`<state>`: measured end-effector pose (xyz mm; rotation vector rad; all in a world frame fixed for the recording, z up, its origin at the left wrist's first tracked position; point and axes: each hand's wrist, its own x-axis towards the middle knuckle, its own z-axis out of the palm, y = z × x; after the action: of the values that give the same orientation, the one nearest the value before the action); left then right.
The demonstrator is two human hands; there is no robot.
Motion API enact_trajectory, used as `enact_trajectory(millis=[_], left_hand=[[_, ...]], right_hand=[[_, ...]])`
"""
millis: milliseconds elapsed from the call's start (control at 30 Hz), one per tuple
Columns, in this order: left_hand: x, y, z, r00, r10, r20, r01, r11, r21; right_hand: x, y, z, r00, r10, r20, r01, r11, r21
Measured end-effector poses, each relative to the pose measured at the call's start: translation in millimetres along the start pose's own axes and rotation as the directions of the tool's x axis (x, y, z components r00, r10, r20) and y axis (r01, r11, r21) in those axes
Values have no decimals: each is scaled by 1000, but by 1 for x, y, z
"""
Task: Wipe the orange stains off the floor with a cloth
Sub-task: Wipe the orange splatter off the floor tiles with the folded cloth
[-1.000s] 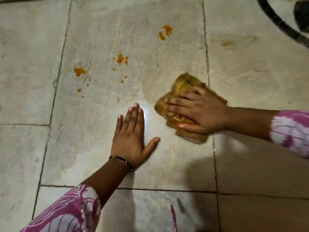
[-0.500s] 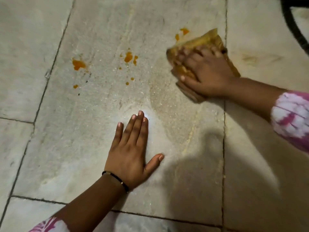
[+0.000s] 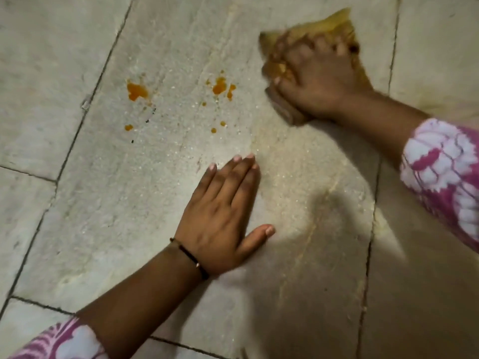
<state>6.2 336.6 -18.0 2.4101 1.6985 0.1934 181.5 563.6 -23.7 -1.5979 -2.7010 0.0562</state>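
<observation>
My right hand [image 3: 315, 79] presses a crumpled yellow-brown cloth [image 3: 329, 23] flat on the pale stone floor at the upper right; the hand and cloth are blurred by motion. Left of it lie orange stains: a cluster of splashes [image 3: 220, 86] with small drops below, and a bigger blot [image 3: 136, 92] farther left with a small drop beneath it. My left hand [image 3: 223, 216] rests flat on the floor, fingers together, thumb out, holding nothing. The floor under the cloth is hidden.
The floor is large pale stone tiles with dark grout lines [image 3: 373, 203]. A damp, grainy wiped streak [image 3: 285, 177] runs between my two hands. My pink-and-white sleeves [image 3: 445, 177] enter from the right and bottom left.
My right hand has pushed the cloth away from me, up the tile and over the far orange spots, which are no longer visible. My left hand has stayed planted on the floor.
</observation>
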Motion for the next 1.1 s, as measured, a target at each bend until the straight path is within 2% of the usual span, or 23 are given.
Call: enact_trajectory(millis=[100, 167, 300, 400, 467, 567, 633, 667, 733, 833, 900, 967, 1033, 1100], left_hand=[[32, -1, 8, 999, -18, 30, 17, 1000, 23], [37, 1, 15, 998, -17, 58, 14, 999, 48], [36, 1, 17, 998, -19, 60, 16, 999, 47], [38, 1, 15, 997, -12, 71, 8, 999, 54], [37, 1, 15, 998, -14, 68, 10, 998, 64], [35, 3, 14, 999, -22, 41, 19, 996, 85], [34, 3, 15, 999, -29, 23, 27, 997, 73], [34, 3, 16, 1000, -27, 14, 26, 997, 67], [35, 2, 16, 1000, -20, 7, 19, 998, 61], [35, 1, 16, 999, -23, 23, 22, 999, 45], [35, 0, 15, 999, -19, 40, 18, 999, 42], [36, 1, 14, 998, -14, 58, 11, 998, 54], [36, 2, 13, 997, -15, 76, 10, 997, 74], [36, 3, 13, 997, -15, 80, 8, 997, 82]], right_hand=[[-55, -4, -3, 984, -179, 19, 180, 983, -25], [-80, 15, -7, 980, -195, 34, 196, 980, -40], [-42, 54, -9, 999, 48, -19, -48, 999, -8], [25, 38, -8, 973, 229, -35, -227, 973, 38], [45, 2, -7, 986, 168, -3, -167, 985, 35], [4, -41, -3, 995, -101, -7, 101, 994, 29], [-44, -35, 0, 980, -198, -32, 198, 980, -3], [-61, -22, -1, 980, -198, -26, 197, 980, -18], [-75, 11, -4, 993, -115, 0, 115, 993, -19], [-49, 45, -10, 994, 103, -29, -103, 995, -15], [-12, 46, -10, 969, 234, -76, -232, 972, 27], [23, 29, -10, 953, 299, -46, -295, 953, 70], [36, 0, -10, 976, 219, -6, -218, 974, 52], [18, -24, -7, 999, 47, -4, -47, 998, 44]])
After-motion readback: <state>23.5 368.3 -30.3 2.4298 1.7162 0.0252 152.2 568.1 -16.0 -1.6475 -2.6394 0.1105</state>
